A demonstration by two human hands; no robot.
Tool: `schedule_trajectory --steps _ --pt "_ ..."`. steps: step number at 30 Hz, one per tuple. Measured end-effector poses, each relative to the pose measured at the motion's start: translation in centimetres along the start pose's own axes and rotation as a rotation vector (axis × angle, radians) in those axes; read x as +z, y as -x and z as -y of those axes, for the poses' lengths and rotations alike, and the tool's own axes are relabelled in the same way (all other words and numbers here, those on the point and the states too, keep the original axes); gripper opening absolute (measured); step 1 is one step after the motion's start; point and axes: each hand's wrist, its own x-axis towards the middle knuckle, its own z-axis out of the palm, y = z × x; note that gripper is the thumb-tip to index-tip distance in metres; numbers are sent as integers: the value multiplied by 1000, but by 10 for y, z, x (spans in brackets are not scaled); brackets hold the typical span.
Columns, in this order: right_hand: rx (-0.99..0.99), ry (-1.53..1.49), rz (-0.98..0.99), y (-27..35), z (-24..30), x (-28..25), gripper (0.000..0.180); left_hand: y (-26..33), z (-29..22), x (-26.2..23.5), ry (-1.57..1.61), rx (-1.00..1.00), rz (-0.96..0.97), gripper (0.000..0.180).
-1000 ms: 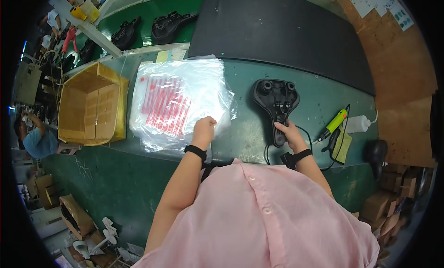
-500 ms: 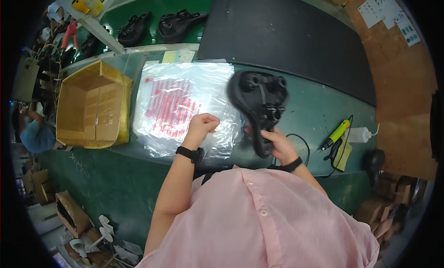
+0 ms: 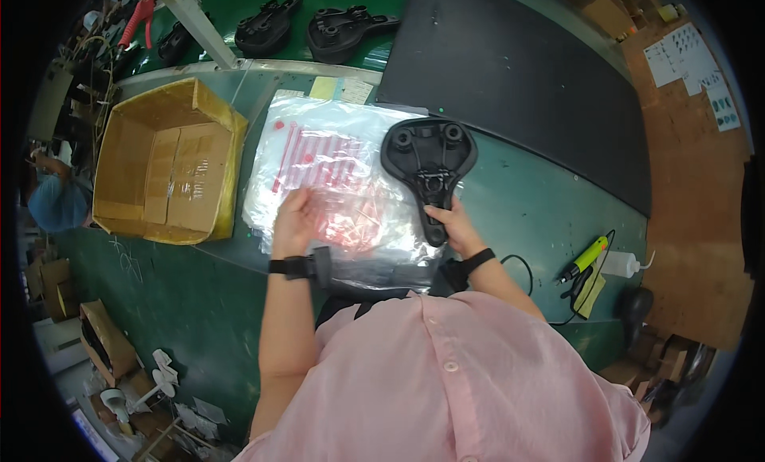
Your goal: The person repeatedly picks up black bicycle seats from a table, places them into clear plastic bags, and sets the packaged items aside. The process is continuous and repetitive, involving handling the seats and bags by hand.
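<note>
My right hand (image 3: 454, 223) is closed round the narrow nose of a black bicycle saddle (image 3: 430, 155), held with its underside facing up. The saddle hangs over the right edge of a stack of clear plastic bags (image 3: 275, 151) printed with red stripes. Over the left part of that stack, my left hand (image 3: 293, 223) has curled fingers. It seems to pinch the edge of the top bag, whose near part (image 3: 351, 223) looks crumpled and shiny; the fingertips are partly hidden.
An open cardboard box (image 3: 167, 175) with yellow tape stands at left. More saddles (image 3: 343, 33) lie on the green surface behind. A black board (image 3: 518, 79) covers the back right. At right are a green electric screwdriver (image 3: 586, 259) with a cable and a white squeeze bottle (image 3: 620, 264).
My left hand has moved left across the bags, and the top bag has become crumpled. The saddle has turned upright and shifted slightly left in my right hand. The view has shifted a little.
</note>
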Motion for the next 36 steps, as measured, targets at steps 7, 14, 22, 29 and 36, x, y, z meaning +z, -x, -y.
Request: schedule_trajectory --steps 7,14,22,29,36 --pt "-350 348 -56 45 62 0 55 52 15 45 -926 98 143 17" --pt "-644 1141 184 83 60 15 52 36 38 48 -324 146 -165 19" --pt "4 981 309 74 69 18 47 154 4 156 -1383 1021 900 14" --pt "304 -174 144 64 39 9 30 169 63 169 -1307 945 1010 14" --pt "-96 264 -118 45 110 -52 27 144 90 197 -1132 530 1027 35"
